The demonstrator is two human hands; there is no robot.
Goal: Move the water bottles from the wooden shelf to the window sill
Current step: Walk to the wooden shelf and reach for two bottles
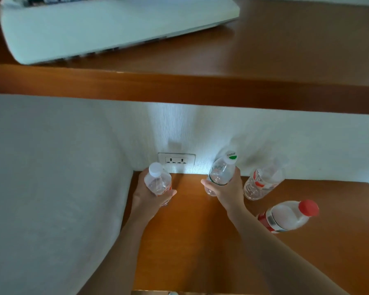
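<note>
On the lower wooden shelf (192,241) my left hand (149,199) grips a clear water bottle with a white cap (158,180). My right hand (228,192) grips a second clear bottle with a green and white cap (221,172). To the right stands a third clear bottle with a red label (262,182), blurred at its top. Nearer me on the right is a white bottle with a red cap (288,216). Whether the held bottles still touch the shelf I cannot tell.
A white wall socket (176,160) sits in the back wall just behind the bottles. Above runs a thick wooden ledge (222,90) carrying a white flat device (115,26). A white wall (51,177) closes the shelf on the left.
</note>
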